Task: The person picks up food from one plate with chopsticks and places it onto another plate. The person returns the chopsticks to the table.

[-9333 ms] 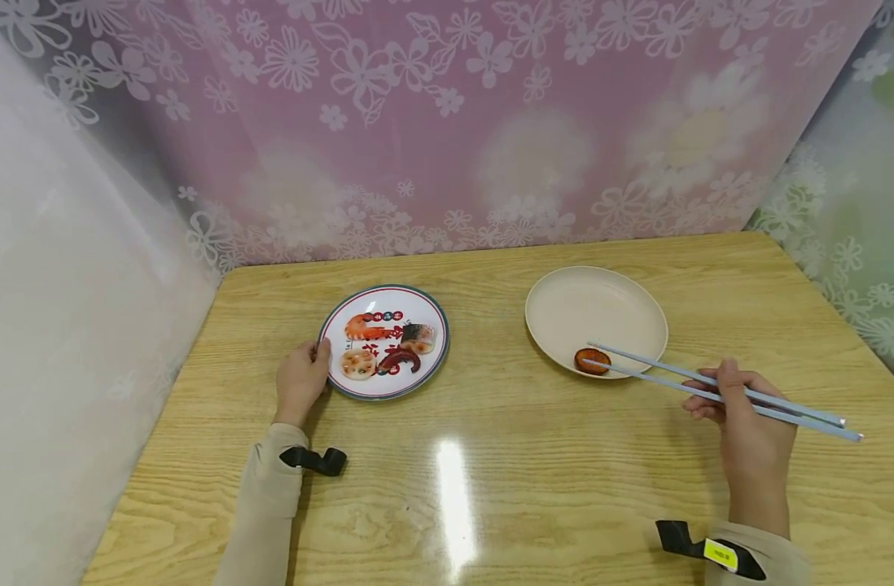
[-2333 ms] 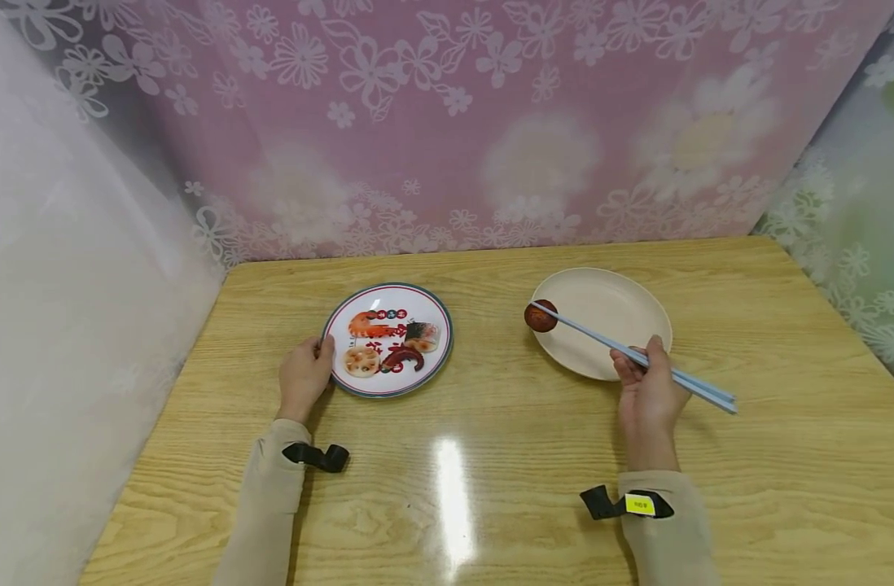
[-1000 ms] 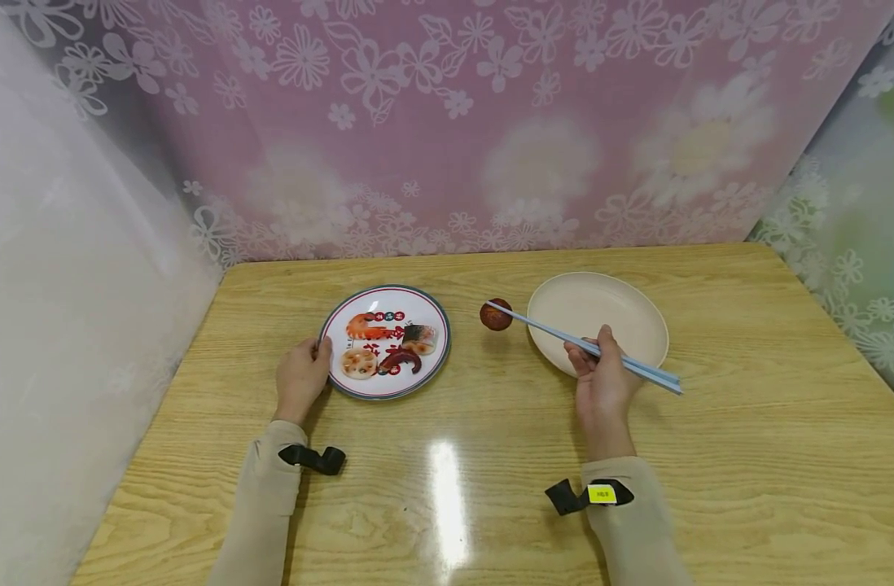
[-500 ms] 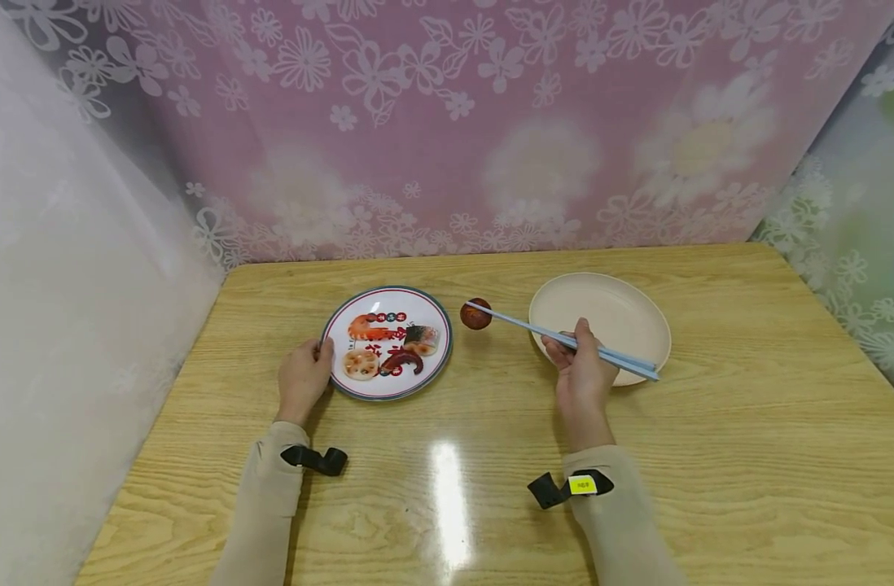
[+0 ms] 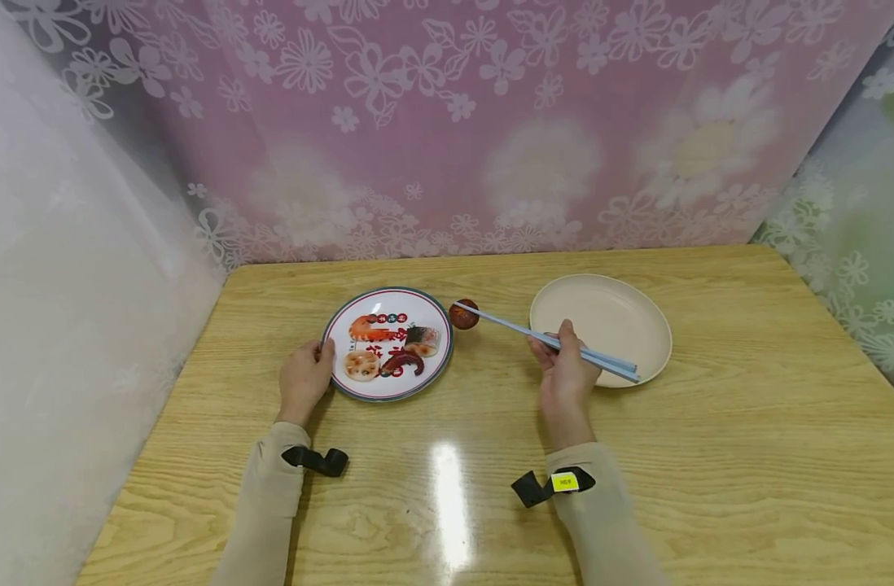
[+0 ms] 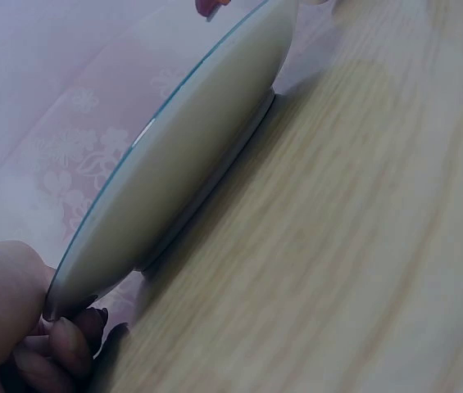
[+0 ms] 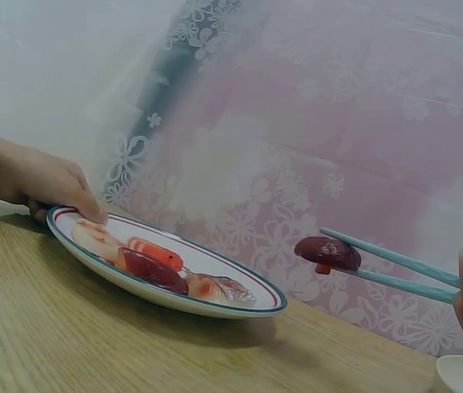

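Observation:
My right hand (image 5: 567,378) grips a pair of light blue chopsticks (image 5: 506,325). Their tips pinch a dark reddish-brown mushroom (image 5: 465,314), held in the air just off the right rim of a white plate (image 5: 352,309). In the right wrist view the mushroom (image 7: 328,252) shows a glossy cap with an orange stub below. My left hand (image 5: 305,381) holds that plate by its left rim, thumb on top and fingers underneath. On the plate lie a shrimp (image 5: 369,329), a lotus root slice (image 5: 361,365), a dark red tentacle (image 5: 403,363) and a dark-topped pale piece (image 5: 422,339).
A cream plate (image 5: 601,305) stands at the right, partly behind my right hand and the chopsticks. Both plates are on a wood-grain table (image 5: 388,488). A pink floral curtain (image 5: 447,146) hangs along its far edge.
The mushroom lay at the cream plate's near edge; the chopsticks have lifted it and carried it left to beside the white plate. My left hand has kept its hold on that plate.

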`<control>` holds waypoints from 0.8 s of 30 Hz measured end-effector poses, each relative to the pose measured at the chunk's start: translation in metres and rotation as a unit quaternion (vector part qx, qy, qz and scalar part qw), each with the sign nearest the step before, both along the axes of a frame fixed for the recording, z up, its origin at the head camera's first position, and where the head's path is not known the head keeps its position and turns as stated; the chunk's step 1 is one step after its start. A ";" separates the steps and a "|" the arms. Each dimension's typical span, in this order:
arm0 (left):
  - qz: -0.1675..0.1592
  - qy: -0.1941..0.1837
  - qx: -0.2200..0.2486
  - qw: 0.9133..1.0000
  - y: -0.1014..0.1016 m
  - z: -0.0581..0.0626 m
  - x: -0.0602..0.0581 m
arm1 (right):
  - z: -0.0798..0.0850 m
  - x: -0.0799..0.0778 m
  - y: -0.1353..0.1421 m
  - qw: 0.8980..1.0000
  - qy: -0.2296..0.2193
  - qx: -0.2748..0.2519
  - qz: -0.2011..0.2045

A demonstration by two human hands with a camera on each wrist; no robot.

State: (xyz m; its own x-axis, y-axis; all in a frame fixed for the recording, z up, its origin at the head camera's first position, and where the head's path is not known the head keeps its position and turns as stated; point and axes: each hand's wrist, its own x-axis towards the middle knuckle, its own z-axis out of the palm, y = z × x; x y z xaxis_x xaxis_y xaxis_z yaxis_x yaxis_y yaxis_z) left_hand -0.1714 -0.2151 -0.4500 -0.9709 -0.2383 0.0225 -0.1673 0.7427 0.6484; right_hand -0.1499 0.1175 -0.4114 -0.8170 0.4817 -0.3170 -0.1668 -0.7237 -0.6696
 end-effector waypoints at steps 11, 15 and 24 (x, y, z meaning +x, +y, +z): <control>0.001 0.002 -0.003 1.000 -0.001 -0.001 -0.001 | -0.003 -0.004 -0.022 0.999 -0.019 0.027 -0.021; 0.000 0.004 -0.004 1.000 -0.001 -0.001 -0.001 | -0.005 -0.004 -0.029 0.999 -0.021 0.029 -0.022; 0.004 0.005 -0.002 1.000 0.000 -0.001 -0.001 | -0.011 -0.009 -0.036 0.998 -0.012 0.053 -0.019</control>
State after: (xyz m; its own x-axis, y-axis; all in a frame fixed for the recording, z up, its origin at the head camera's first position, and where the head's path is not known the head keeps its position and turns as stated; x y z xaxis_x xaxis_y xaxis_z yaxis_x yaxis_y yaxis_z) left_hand -0.1723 -0.2147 -0.4512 -0.9685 -0.2468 0.0326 -0.1679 0.7443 0.6464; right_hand -0.1588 0.0814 -0.4220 -0.7901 0.5449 -0.2808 -0.1769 -0.6412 -0.7467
